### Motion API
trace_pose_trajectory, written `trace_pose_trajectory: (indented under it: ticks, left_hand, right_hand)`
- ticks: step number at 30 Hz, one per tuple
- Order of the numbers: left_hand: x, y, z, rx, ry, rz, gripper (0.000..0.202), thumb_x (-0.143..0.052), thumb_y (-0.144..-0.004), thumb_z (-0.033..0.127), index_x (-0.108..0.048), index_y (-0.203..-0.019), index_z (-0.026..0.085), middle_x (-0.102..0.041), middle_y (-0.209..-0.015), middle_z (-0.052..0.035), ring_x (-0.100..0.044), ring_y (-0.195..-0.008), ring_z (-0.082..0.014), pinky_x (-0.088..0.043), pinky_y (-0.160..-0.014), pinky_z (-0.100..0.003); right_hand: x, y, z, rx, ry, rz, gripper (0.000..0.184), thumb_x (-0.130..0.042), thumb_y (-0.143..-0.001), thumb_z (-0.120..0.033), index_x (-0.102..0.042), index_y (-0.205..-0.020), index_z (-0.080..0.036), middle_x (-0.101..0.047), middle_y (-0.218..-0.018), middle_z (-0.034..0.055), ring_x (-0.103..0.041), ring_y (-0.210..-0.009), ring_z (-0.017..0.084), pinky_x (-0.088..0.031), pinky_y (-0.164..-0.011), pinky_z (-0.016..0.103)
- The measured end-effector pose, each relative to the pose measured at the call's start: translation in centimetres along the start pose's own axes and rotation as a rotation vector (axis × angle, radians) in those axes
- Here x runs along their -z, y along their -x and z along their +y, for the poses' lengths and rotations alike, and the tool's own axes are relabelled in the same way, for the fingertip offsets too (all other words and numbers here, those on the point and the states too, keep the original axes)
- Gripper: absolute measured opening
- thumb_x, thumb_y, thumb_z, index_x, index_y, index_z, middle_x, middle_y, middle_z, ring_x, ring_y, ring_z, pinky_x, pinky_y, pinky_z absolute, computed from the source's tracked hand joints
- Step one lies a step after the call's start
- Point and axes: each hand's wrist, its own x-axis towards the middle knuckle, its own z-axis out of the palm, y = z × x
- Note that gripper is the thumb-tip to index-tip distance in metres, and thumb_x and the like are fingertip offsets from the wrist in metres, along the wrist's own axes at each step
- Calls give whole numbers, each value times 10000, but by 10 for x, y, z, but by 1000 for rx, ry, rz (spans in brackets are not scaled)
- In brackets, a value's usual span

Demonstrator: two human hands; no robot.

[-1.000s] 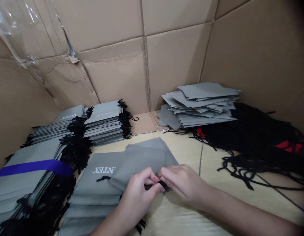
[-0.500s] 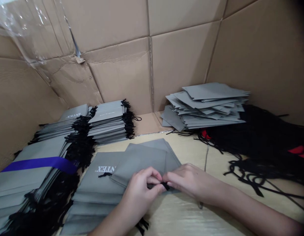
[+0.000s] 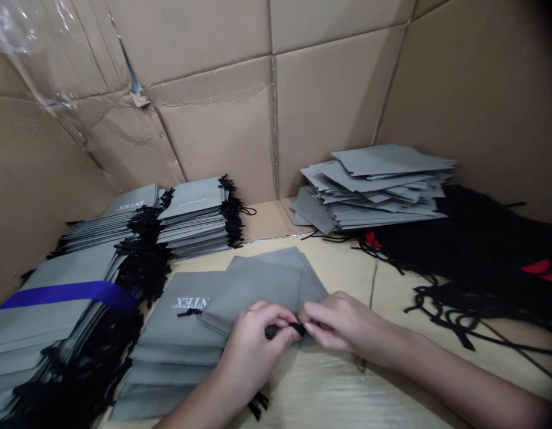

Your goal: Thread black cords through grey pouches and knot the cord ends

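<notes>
A grey fabric pouch [image 3: 262,283] lies in front of me at an angle over other grey pouches. At its near edge my left hand [image 3: 257,339] pinches a black cord [image 3: 297,328] between thumb and fingers. Close against it, the fingertips of my right hand [image 3: 341,325] are closed on the same cord. Any knot there is too small and too covered to make out. Below and to the left, a pile of grey pouches [image 3: 182,351] with white INTEX lettering shows upside down, partly under my left arm. A thin metal tool [image 3: 362,363] shows beneath my right hand.
Bundled pouches with black cords [image 3: 47,328] stand at the left, one under a purple band [image 3: 70,293]. Another stack [image 3: 193,220] is at the back. Loose grey pouches [image 3: 383,190] and a heap of black cords [image 3: 473,250] are at the right. Cardboard walls [image 3: 329,101] surround the table.
My right fingertips have drawn slightly up and right from the cord, and their grip has shifted. My left hand keeps its pinch. The view has tilted a little.
</notes>
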Motion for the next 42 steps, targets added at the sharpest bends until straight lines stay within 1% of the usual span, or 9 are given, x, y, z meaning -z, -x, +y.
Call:
trace_pose_trajectory:
  ticks: [3,6,15,23,27,31,33,38,42]
  left_hand:
    - [-1,1,-1,-9,27,1,89,-601,-719,153,-661,-779,180,-638,-791,-29,-629,-729,-153,-482,-694,-233]
    - [-2,1,-1,10,66,8,60,-604,-722,160,-646,-763,172,-635,-789,-28,-640,-709,-147,-488,-671,-220]
    - [-3,1,-1,24,98,-4,49,-624,-715,168,-628,-763,160,-643,-778,-33,-646,-710,-146,-490,-662,-210]
    - [2,5,7,-125,-57,-15,65,-639,-717,172,-677,-769,178,-626,-740,-30,-614,-696,-142,-486,-662,-215]
    - [2,5,4,-95,-17,-9,60,-625,-728,175,-661,-776,182,-649,-768,-35,-629,-721,-154,-490,-679,-233]
    - [3,2,1,1,61,-27,60,-598,-738,173,-626,-791,168,-680,-725,-28,-645,-683,-152,-485,-657,-229]
    - [3,1,2,32,91,-23,55,-596,-735,171,-610,-788,162,-684,-697,-21,-645,-655,-144,-479,-636,-219]
    - [2,1,3,32,102,-33,48,-592,-735,165,-610,-779,156,-686,-702,-23,-649,-662,-141,-479,-646,-216]
    - [0,1,1,22,80,-64,70,-588,-732,150,-621,-793,157,-682,-692,-21,-653,-667,-145,-487,-670,-227]
  right_hand:
    - [4,-1,-4,-79,-60,-56,112,-400,-865,-235,-506,-853,-199,-461,-537,-59,-364,-444,83,-267,-468,189]
    - [6,0,-5,-75,-72,-81,208,-346,-916,-329,-509,-877,-206,-490,-565,-45,-404,-476,94,-285,-492,192]
    - [8,1,-2,-3,-182,-82,261,-325,-922,-269,-527,-780,-183,-444,-581,-38,-360,-486,80,-273,-473,187]
    - [-1,-2,5,129,-257,160,209,-417,-800,-152,-525,-622,-168,-369,-521,-49,-319,-458,67,-261,-437,181]
    - [-1,0,5,59,-309,115,201,-413,-827,-191,-531,-666,-168,-403,-515,-53,-333,-451,65,-265,-436,177]
    - [6,2,1,-73,-433,-11,274,-318,-926,-297,-535,-823,-165,-569,-595,-22,-472,-508,74,-340,-498,169]
    - [9,2,-1,-126,-455,-5,332,-275,-943,-354,-527,-836,-165,-598,-622,-8,-508,-541,86,-364,-536,179]
    - [9,2,-7,-169,-354,-13,334,-284,-936,-400,-531,-894,-179,-592,-623,-14,-511,-538,98,-339,-520,186]
    - [1,1,-10,-187,-284,-11,347,-296,-933,-389,-544,-796,-188,-520,-571,-32,-454,-496,88,-289,-480,183]
